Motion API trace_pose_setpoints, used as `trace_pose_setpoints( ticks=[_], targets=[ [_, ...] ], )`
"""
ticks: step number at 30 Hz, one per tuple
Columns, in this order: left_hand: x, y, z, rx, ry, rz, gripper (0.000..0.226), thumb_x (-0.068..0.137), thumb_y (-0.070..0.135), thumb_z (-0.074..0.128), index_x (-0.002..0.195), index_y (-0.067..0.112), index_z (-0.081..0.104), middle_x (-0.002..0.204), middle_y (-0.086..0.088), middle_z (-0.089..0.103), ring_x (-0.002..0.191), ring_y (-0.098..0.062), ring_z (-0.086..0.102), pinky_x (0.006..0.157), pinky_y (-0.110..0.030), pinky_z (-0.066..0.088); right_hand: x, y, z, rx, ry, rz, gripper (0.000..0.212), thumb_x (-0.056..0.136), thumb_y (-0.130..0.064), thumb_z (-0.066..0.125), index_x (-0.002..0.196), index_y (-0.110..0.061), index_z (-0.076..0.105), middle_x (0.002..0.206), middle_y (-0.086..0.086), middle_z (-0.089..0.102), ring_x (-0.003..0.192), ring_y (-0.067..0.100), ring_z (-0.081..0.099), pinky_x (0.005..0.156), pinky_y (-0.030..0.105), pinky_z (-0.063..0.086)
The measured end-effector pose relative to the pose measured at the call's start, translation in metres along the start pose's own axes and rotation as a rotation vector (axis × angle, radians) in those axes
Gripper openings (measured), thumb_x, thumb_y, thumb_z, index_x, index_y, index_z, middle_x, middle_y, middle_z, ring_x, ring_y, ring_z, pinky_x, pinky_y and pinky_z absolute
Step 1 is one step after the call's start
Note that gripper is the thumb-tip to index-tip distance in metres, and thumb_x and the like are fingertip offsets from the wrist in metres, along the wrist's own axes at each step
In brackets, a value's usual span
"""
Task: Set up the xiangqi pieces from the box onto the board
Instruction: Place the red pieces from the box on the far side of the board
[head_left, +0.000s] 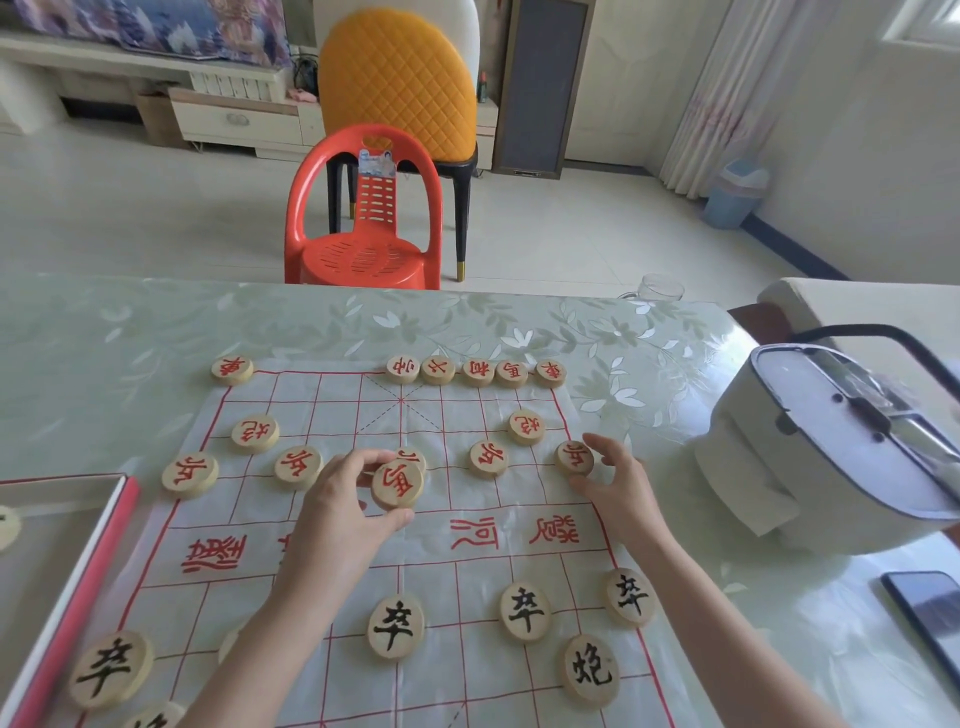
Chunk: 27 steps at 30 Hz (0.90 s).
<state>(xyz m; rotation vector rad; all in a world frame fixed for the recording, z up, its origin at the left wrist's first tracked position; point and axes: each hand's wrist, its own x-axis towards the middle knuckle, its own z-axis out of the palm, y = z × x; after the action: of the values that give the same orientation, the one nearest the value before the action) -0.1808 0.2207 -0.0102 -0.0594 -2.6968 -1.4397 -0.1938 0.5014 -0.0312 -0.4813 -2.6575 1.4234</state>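
Above the middle of the white, red-lined paper board (467, 597), our left hand (345, 501) pinches a round wooden red-lettered horse piece (397, 486); our right hand (621, 486) curls by the board's right-edge soldier disc (574, 457), grip unclear. Three far-row gaps remain; the near side looks unfinished.
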Motion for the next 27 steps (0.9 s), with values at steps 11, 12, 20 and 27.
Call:
trace_pose_setpoints(
  ticks=[11,12,20,27],
  targets=[
    [0.003,-0.007,-0.003,-0.012,0.016,-0.003,0.051,0.061,0.009,0.082,0.100,0.029,0.057,0.103,0.010,0.062,0.093,-0.001,0.055,0.071,-0.019,0.044,0.005,0.002,0.008,-0.076,0.083,0.008,0.049,0.078,-0.030,0.071,0.123,-0.020,0.055,0.111,-0.006,0.041,0.120,0.021,0.034,0.102,0.031,0.034],
    [0.004,-0.008,-0.003,-0.010,0.017,-0.002,0.051,0.061,0.010,0.082,0.100,0.029,0.056,0.103,0.010,0.062,0.093,-0.001,0.055,0.071,-0.017,0.043,0.005,0.003,0.008,-0.073,0.080,0.011,0.049,0.078,-0.030,0.071,0.123,-0.020,0.055,0.111,-0.007,0.041,0.121,0.021,0.034,0.102,0.032,0.034],
    [0.011,-0.009,-0.013,-0.006,0.023,-0.014,0.051,0.062,0.009,0.081,0.103,0.027,0.057,0.103,0.009,0.061,0.094,-0.006,0.055,0.071,-0.011,0.040,-0.007,-0.027,0.019,-0.035,0.117,-0.115,0.056,0.076,-0.029,0.073,0.127,-0.024,0.051,0.121,-0.005,0.042,0.121,0.016,0.029,0.100,0.029,0.030],
    [0.051,-0.027,-0.046,0.087,0.120,-0.035,0.049,0.065,0.011,0.080,0.109,0.022,0.060,0.102,0.004,0.061,0.099,-0.014,0.055,0.077,-0.020,0.041,-0.033,-0.099,0.088,0.042,-0.174,-0.310,0.039,0.080,-0.032,0.068,0.117,-0.031,0.056,0.113,-0.016,0.052,0.111,0.010,0.042,0.081,0.011,0.033]
  ],
)
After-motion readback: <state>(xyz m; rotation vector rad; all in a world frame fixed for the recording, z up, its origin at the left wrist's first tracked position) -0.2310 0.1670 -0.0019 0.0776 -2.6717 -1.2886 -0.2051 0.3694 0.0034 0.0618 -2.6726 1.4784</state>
